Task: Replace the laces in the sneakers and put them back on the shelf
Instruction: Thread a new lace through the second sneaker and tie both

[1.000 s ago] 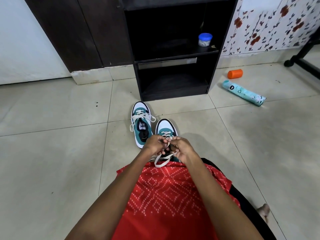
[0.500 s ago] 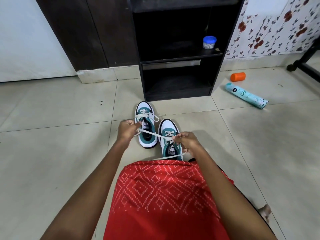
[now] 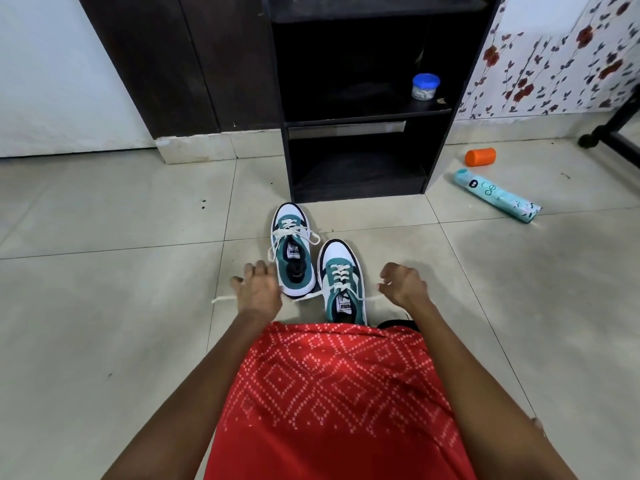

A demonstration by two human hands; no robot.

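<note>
Both sneakers stood on the tiled floor [image 3: 519,306] in front of the black shelf [image 3: 286,157], side by side and almost touching. Their toes pointed far, toward the shelf, and their heels pointed near, toward the person. The far sneaker [image 3: 292,252] sat a little left, with its lace looped out to both sides like a finished bow. The near sneaker [image 3: 341,282] lay between the two hands, laced up the front, but the two ends of its white lace [image 3: 372,299] trailed out flat to the left and right and did not appear knotted.

The left hand [image 3: 258,289] hovered just beside the heel end of the far sneaker with its fingers [image 3: 250,271] spread wide. The left lace end ran underneath it and came out on the floor beyond, apparently not held. The right hand [image 3: 403,284] hung to the right of the near sneaker with its fingers loosely curled. The right lace end reached its underside, but I could not tell whether it was pinched there.

The next step was probably to gather both ends over the tongue and tie them. Each end lay across the shoe's long axis, on the side of its own hand, and the right hand was slightly nearer the shoe. The lower shelf opening lay straight ahead of the toes. A blue-lidded jar [image 3: 425,86] stood on the board above, and an orange cap [image 3: 480,156] and a teal can [image 3: 497,195] lay well off to the right.
</note>
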